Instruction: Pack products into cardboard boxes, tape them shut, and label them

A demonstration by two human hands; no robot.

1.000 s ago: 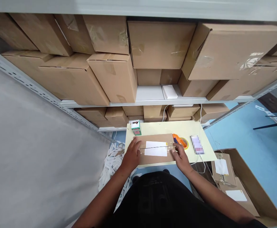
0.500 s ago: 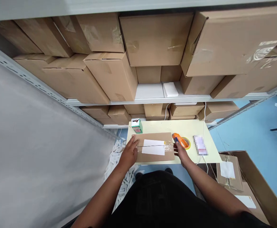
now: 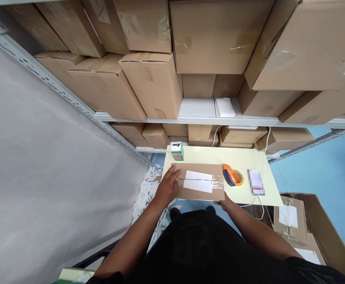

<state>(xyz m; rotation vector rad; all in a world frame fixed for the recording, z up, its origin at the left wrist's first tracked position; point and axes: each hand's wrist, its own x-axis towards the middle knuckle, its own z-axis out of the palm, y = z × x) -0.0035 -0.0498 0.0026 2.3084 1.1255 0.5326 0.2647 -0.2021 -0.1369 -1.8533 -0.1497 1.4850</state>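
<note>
The flat brown cardboard box [image 3: 197, 195], taped and labelled, looks sealed; left hand [image 3: 166, 188] spreads its fingers, right hand's [image 3: 224, 202] are unclear.

The left hand [image 3: 166, 188] rests on a labelled cardboard box [image 3: 200, 169], the right hand [image 3: 224, 202] at its near right corner.

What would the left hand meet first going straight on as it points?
Sliding over the taped carton, the left hand would probably meet the green-and-white box; depth is unclear.
</note>
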